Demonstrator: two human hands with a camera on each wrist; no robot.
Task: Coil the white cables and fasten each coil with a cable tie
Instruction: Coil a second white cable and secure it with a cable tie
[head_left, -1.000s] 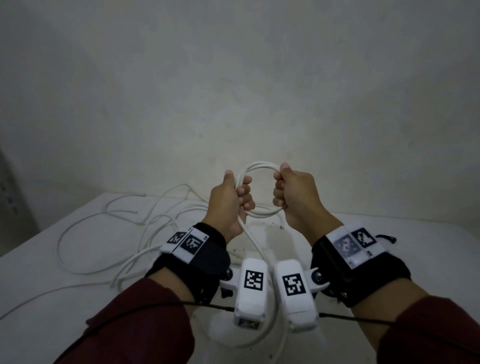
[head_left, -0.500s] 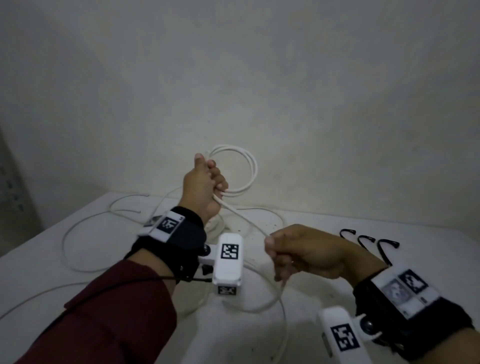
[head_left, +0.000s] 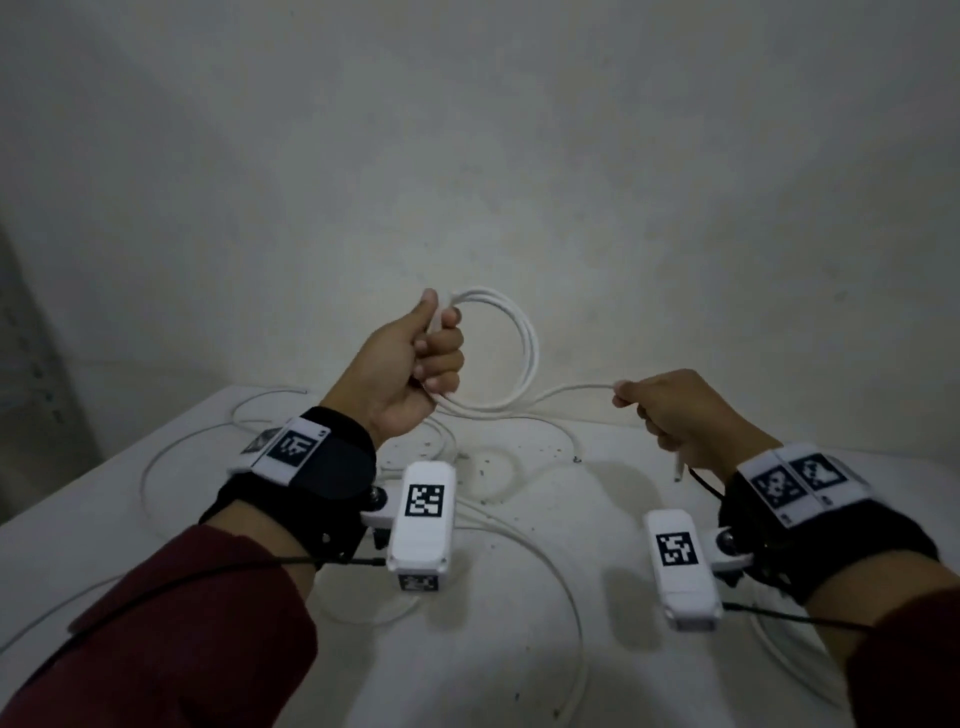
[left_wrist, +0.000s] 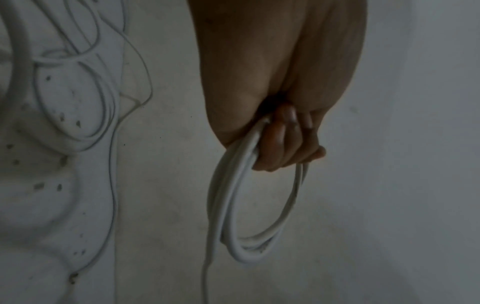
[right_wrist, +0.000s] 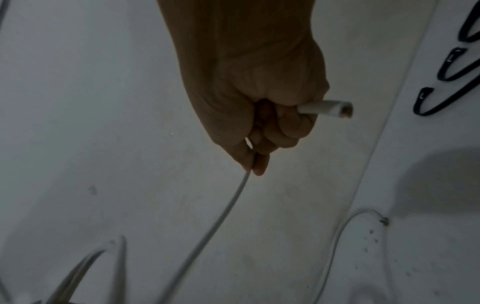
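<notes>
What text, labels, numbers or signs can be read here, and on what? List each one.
No readable words or numbers in any view.
Left wrist band: black-and-white square marker, a pattern, no letters.
Left wrist camera: the same kind of marker, no text.
Right wrist band: two markers, blurred, no text.
Right wrist camera: one marker, no text.
White cable coil: no print visible.

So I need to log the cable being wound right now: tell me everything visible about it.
The white cable is smooth and round, seemingly plastic-sheathed. Several loops form a coil held up above the table, gripped by the left hand. A free length runs right to the right hand, which grips it near its cut end.
</notes>
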